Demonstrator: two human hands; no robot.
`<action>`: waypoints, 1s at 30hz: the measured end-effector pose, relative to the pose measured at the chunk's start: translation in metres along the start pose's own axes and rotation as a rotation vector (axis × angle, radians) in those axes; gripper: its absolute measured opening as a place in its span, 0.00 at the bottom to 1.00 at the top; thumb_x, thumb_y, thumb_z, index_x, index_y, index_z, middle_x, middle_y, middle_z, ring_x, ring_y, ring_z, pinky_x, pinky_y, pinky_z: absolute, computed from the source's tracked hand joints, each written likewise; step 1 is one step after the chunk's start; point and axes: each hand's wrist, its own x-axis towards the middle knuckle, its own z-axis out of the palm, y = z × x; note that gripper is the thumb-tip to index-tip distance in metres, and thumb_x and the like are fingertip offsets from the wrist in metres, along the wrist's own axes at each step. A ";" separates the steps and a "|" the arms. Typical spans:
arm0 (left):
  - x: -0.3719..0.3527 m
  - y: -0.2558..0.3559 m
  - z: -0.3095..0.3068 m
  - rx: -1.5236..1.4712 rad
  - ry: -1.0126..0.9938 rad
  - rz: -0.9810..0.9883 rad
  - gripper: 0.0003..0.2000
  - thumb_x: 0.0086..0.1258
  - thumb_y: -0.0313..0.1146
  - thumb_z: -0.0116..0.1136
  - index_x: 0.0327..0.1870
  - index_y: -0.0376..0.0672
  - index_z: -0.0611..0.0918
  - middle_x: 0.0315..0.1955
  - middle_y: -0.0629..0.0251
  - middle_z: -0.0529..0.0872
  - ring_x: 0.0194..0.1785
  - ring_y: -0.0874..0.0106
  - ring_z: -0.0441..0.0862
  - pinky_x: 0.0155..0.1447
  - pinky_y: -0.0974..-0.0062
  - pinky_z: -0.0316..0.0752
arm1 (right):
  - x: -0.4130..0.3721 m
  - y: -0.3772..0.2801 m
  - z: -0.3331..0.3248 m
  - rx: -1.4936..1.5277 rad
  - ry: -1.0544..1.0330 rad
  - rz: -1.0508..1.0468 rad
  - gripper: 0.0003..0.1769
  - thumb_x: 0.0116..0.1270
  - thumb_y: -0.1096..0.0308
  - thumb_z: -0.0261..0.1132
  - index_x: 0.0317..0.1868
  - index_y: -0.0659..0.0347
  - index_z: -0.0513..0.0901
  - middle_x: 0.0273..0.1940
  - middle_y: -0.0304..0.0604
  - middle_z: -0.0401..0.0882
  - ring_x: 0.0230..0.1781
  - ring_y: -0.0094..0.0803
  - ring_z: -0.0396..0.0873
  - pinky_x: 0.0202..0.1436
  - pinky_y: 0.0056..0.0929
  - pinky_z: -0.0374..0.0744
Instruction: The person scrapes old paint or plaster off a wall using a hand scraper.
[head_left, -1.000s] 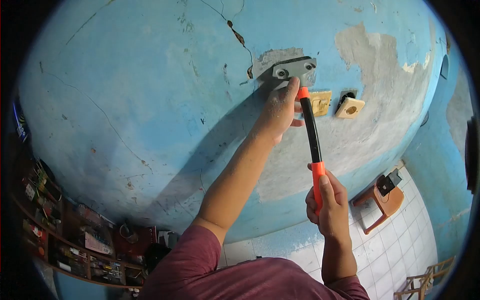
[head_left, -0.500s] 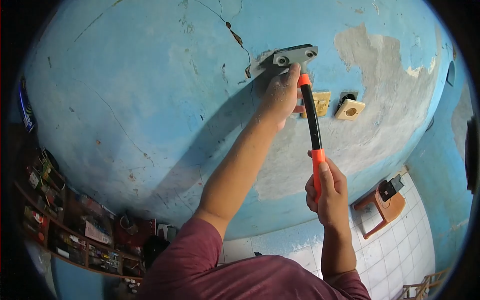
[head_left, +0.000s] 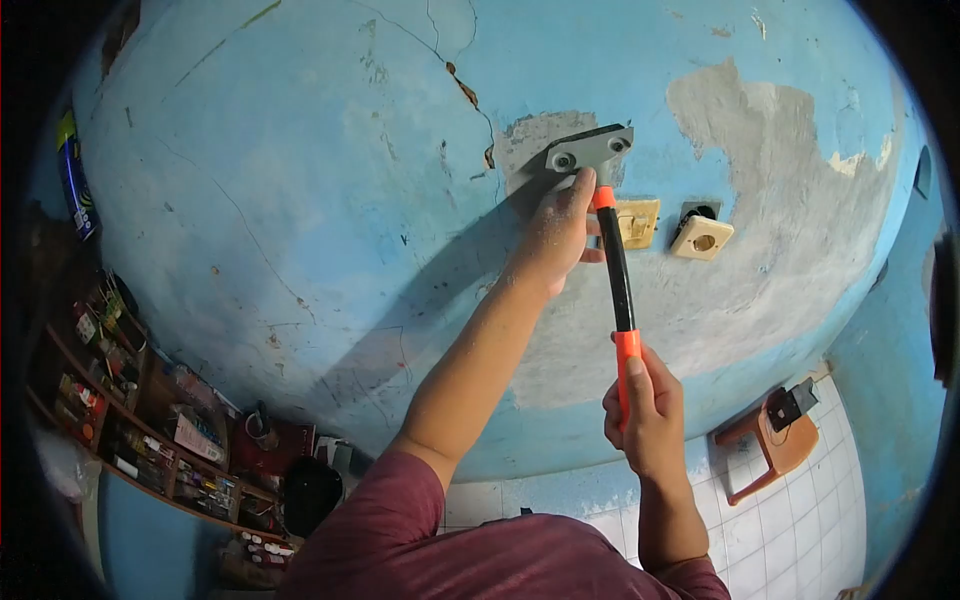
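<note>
Centre frame: left hand [head_left: 558,228] pinches, right hand [head_left: 652,418] wraps orange-and-black, grey-headed scraper [head_left: 619,275].
Downward slip could crack cream plastic switch [head_left: 642,222].

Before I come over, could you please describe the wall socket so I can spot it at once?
On the blue wall, find the yellowed switch plate right of the tool's black handle. The wall socket is the plate to its right, set apart by its round recess and its tilt below an open box.
</note>
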 end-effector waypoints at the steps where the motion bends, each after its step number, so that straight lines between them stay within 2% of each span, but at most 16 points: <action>1: 0.004 0.003 -0.001 0.004 0.002 0.003 0.27 0.74 0.65 0.45 0.45 0.47 0.79 0.39 0.68 0.84 0.42 0.72 0.84 0.40 0.66 0.77 | 0.001 0.003 0.001 -0.004 0.014 0.008 0.23 0.80 0.55 0.52 0.64 0.63 0.74 0.18 0.30 0.65 0.11 0.14 0.60 0.14 0.16 0.60; 3: 0.015 0.012 -0.004 -0.010 -0.063 0.021 0.26 0.74 0.64 0.45 0.45 0.47 0.79 0.39 0.67 0.84 0.43 0.72 0.84 0.39 0.66 0.76 | 0.013 0.002 0.001 -0.010 0.015 -0.008 0.23 0.80 0.55 0.52 0.64 0.62 0.74 0.18 0.30 0.64 0.12 0.14 0.59 0.14 0.16 0.60; 5: 0.016 0.017 -0.001 -0.023 -0.035 0.042 0.26 0.74 0.64 0.45 0.45 0.47 0.79 0.40 0.67 0.85 0.44 0.72 0.83 0.39 0.67 0.76 | 0.016 -0.007 0.002 0.009 -0.037 -0.036 0.24 0.80 0.53 0.50 0.66 0.61 0.72 0.18 0.32 0.63 0.12 0.16 0.58 0.13 0.17 0.57; 6: 0.013 0.018 -0.001 -0.012 -0.032 0.036 0.26 0.75 0.64 0.44 0.44 0.47 0.79 0.40 0.67 0.85 0.44 0.72 0.83 0.39 0.67 0.76 | 0.014 -0.012 0.002 0.050 -0.028 -0.005 0.23 0.80 0.54 0.52 0.64 0.62 0.73 0.19 0.28 0.64 0.13 0.13 0.59 0.15 0.14 0.60; 9: 0.006 0.009 -0.001 0.038 -0.028 0.028 0.26 0.74 0.64 0.44 0.43 0.48 0.78 0.40 0.67 0.85 0.44 0.72 0.83 0.40 0.67 0.76 | 0.005 -0.003 -0.009 0.046 -0.057 0.022 0.23 0.80 0.55 0.52 0.64 0.63 0.73 0.20 0.28 0.65 0.14 0.13 0.60 0.15 0.14 0.60; 11: 0.006 0.006 0.000 0.023 0.006 -0.021 0.27 0.74 0.65 0.44 0.43 0.48 0.78 0.40 0.67 0.85 0.44 0.72 0.83 0.40 0.67 0.76 | 0.011 0.000 -0.006 0.009 -0.044 -0.017 0.23 0.80 0.55 0.51 0.65 0.62 0.72 0.19 0.29 0.63 0.12 0.14 0.58 0.14 0.16 0.59; 15: 0.020 0.023 0.001 0.001 -0.025 0.052 0.27 0.74 0.65 0.43 0.43 0.48 0.79 0.39 0.67 0.86 0.43 0.72 0.84 0.40 0.69 0.76 | 0.025 -0.008 -0.004 -0.024 -0.042 -0.089 0.24 0.80 0.53 0.50 0.66 0.62 0.72 0.17 0.30 0.62 0.10 0.16 0.56 0.12 0.18 0.57; 16: 0.021 0.024 0.000 0.005 -0.040 0.056 0.26 0.75 0.64 0.42 0.44 0.48 0.79 0.40 0.67 0.87 0.42 0.72 0.83 0.40 0.70 0.77 | 0.024 -0.014 -0.009 0.026 -0.076 -0.046 0.24 0.79 0.55 0.53 0.65 0.63 0.73 0.20 0.29 0.66 0.14 0.13 0.61 0.15 0.15 0.61; 19: 0.009 0.009 -0.001 0.057 -0.022 0.036 0.26 0.75 0.64 0.43 0.44 0.48 0.80 0.41 0.66 0.87 0.42 0.73 0.83 0.40 0.69 0.77 | 0.015 0.000 -0.022 -0.026 -0.072 -0.033 0.24 0.79 0.55 0.53 0.66 0.63 0.73 0.20 0.29 0.66 0.14 0.13 0.61 0.16 0.15 0.61; 20: 0.008 -0.003 -0.003 0.075 0.001 0.000 0.25 0.75 0.63 0.45 0.45 0.48 0.80 0.41 0.66 0.87 0.44 0.74 0.83 0.40 0.69 0.77 | 0.013 0.012 -0.022 -0.040 -0.037 -0.033 0.25 0.81 0.54 0.49 0.65 0.63 0.72 0.17 0.30 0.61 0.11 0.16 0.58 0.12 0.18 0.58; 21: 0.007 -0.004 -0.001 0.076 0.000 0.011 0.25 0.75 0.63 0.45 0.45 0.48 0.80 0.41 0.66 0.87 0.44 0.74 0.83 0.40 0.69 0.77 | 0.014 0.016 -0.024 -0.042 -0.041 -0.043 0.25 0.81 0.54 0.49 0.65 0.63 0.72 0.17 0.30 0.61 0.11 0.16 0.58 0.12 0.18 0.58; 23: 0.004 -0.007 -0.001 0.036 -0.008 -0.010 0.25 0.76 0.61 0.45 0.44 0.46 0.80 0.40 0.72 0.84 0.39 0.78 0.78 0.32 0.74 0.78 | 0.015 0.020 -0.027 -0.031 -0.051 -0.038 0.25 0.80 0.53 0.50 0.65 0.64 0.72 0.17 0.30 0.61 0.11 0.17 0.58 0.12 0.17 0.58; 28: -0.002 -0.002 0.003 0.069 0.017 0.010 0.23 0.77 0.58 0.45 0.44 0.46 0.80 0.39 0.73 0.84 0.40 0.79 0.79 0.34 0.74 0.78 | 0.020 0.027 -0.041 -0.019 -0.092 -0.015 0.25 0.80 0.54 0.50 0.66 0.64 0.71 0.19 0.32 0.63 0.11 0.17 0.59 0.13 0.18 0.59; 30: -0.001 -0.010 0.002 0.101 -0.033 0.003 0.23 0.75 0.60 0.48 0.49 0.47 0.79 0.45 0.70 0.84 0.46 0.76 0.80 0.38 0.74 0.77 | 0.016 0.032 -0.045 0.005 -0.077 -0.003 0.25 0.80 0.55 0.50 0.67 0.64 0.71 0.20 0.33 0.65 0.12 0.18 0.60 0.13 0.18 0.60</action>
